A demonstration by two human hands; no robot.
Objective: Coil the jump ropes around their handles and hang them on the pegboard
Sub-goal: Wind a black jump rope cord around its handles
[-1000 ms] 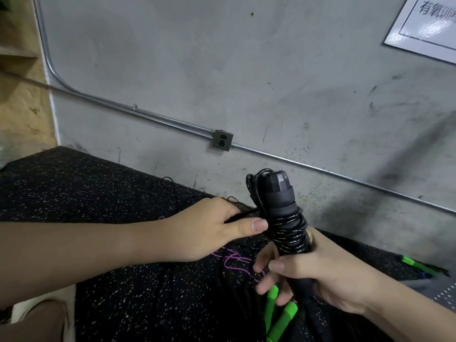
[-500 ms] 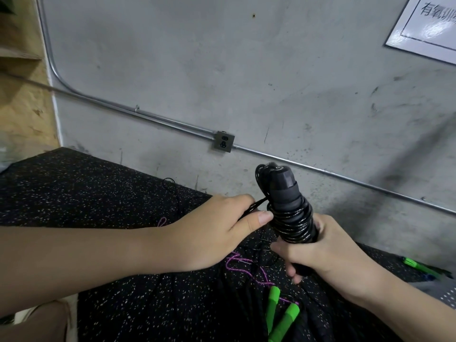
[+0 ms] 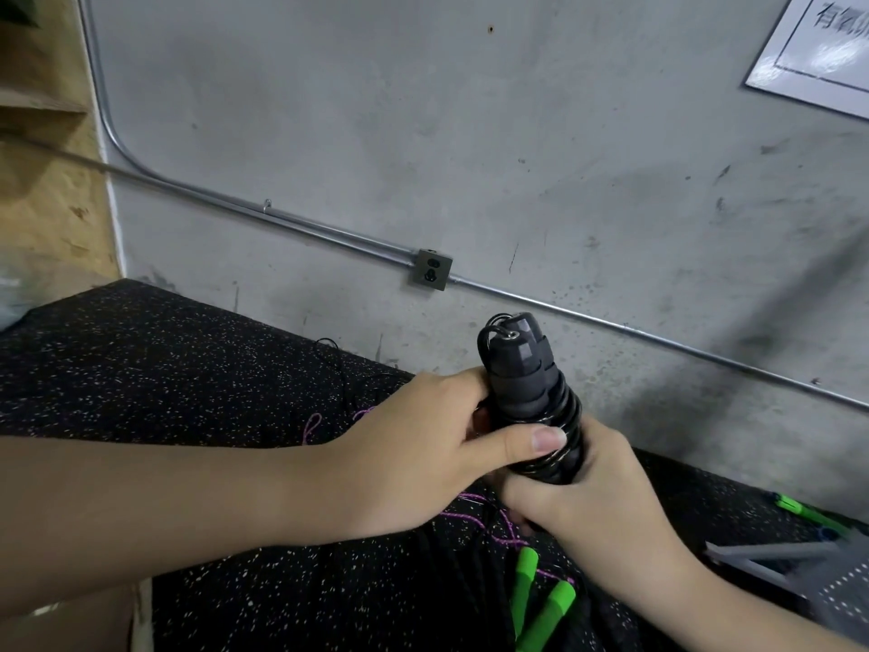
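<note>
Since the earlier frame the left hand [image 3: 414,456] has closed in on the black jump rope bundle [image 3: 531,407]; its thumb, then off to the side, now lies across the coils. The bundle has tipped a little more upright.

Black jump rope bundle: two handles held together, cable wound round them in tight turns, cap ends pointing up and away toward the wall [image 3: 517,157]. Held in the air above the far edge of the black speckled surface [image 3: 164,369].

Left grip: fingers curled behind the handles, thumb pressing the lower coils from the front. Right hand [image 3: 592,501] grips the lower end of the bundle from below, fingers wrapped round it. Coils sit between the two grips, the caps clear above both.

On the surface under the hands: purple cord [image 3: 475,515] and green handles [image 3: 541,600] near the near edge. Another green handle [image 3: 804,510] toward the right edge. Behind, a metal conduit [image 3: 282,218] with a junction box [image 3: 433,269] on the wall; a white sign [image 3: 818,49] top right.
</note>
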